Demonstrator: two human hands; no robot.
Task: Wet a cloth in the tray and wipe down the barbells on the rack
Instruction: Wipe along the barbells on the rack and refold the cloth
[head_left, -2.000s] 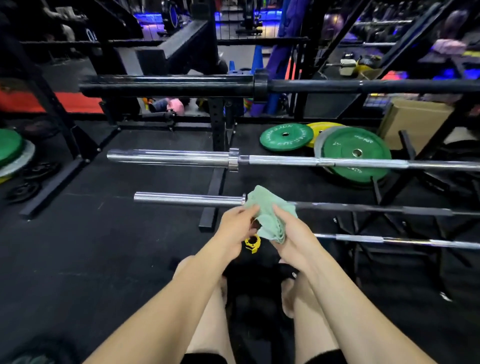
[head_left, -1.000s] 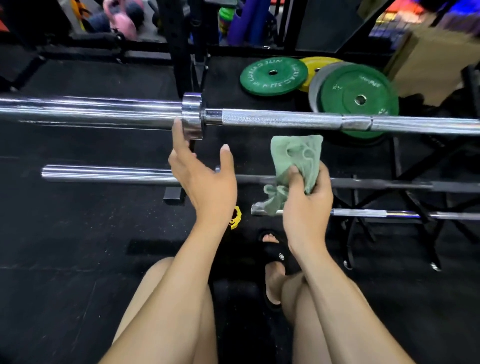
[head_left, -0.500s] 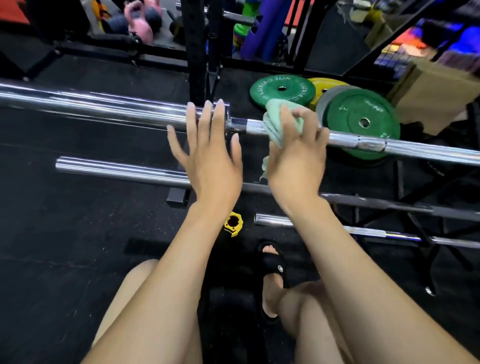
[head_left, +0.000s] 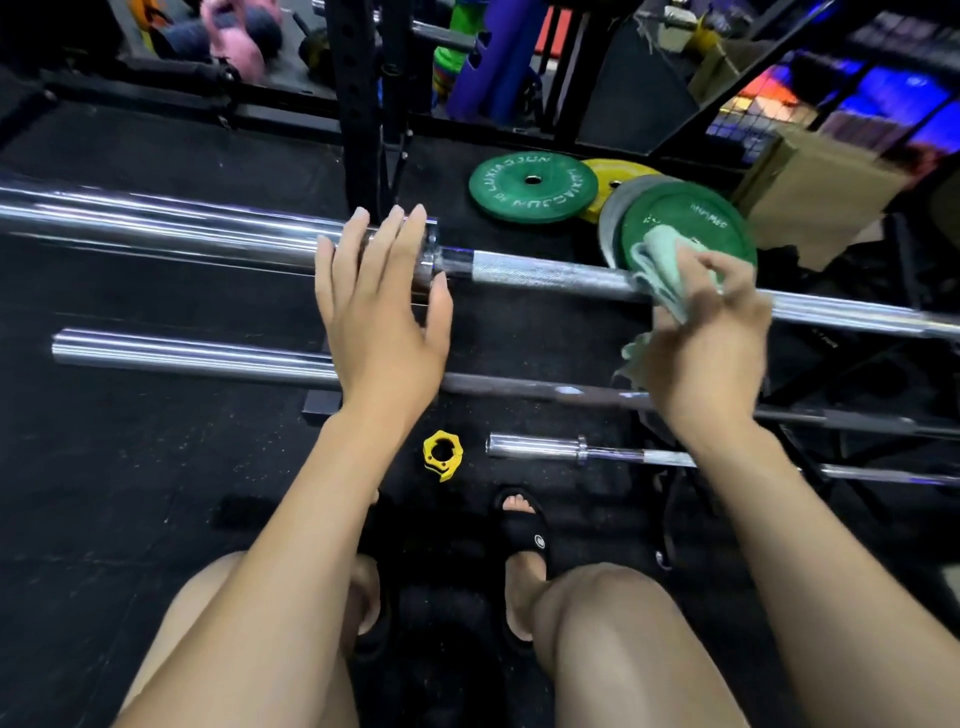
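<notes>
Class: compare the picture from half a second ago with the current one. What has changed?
The right hand, gripping the green cloth, slid rightward along the upper barbell, away from the collar. The left hand stayed flat on the sleeve; the lower barbells and yellow clip are unmoved.

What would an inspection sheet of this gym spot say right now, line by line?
Surface: black rubber floor.
Job's things: green cloth wrapped on the top barbell; middle barbell and lowest barbell sit below it; tray not seen.
Clutter: yellow collar on the floor; green plates, a yellow and a grey one.
Grippers: left hand rests flat on the top barbell's sleeve; right hand grips the cloth.
Cables: nothing seen.
Surroundings: black rack upright, cardboard box.
</notes>
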